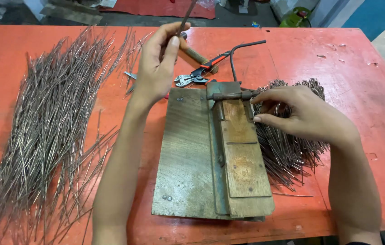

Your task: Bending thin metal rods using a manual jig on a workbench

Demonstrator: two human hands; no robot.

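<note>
So the left hand [156, 68] pinches one wire [186, 18] upright, ready to feed, while the right hand [299, 113] rests loosely curled, holding nothing, beside the wooden jig [210, 154].

Orange-red table [319, 72], brown wooden jig [210, 154] with green edging, grey wires [47, 122], red-handled cutters [201, 71].

The wooden jig board [188, 154] is looking worn and matt, with rusty metal fittings. The straight wires [51, 122] are showing dull brownish metal, the red table [360, 90] is looking scuffed, and the cutters [199, 72] are sporting glossy red grips.
</note>
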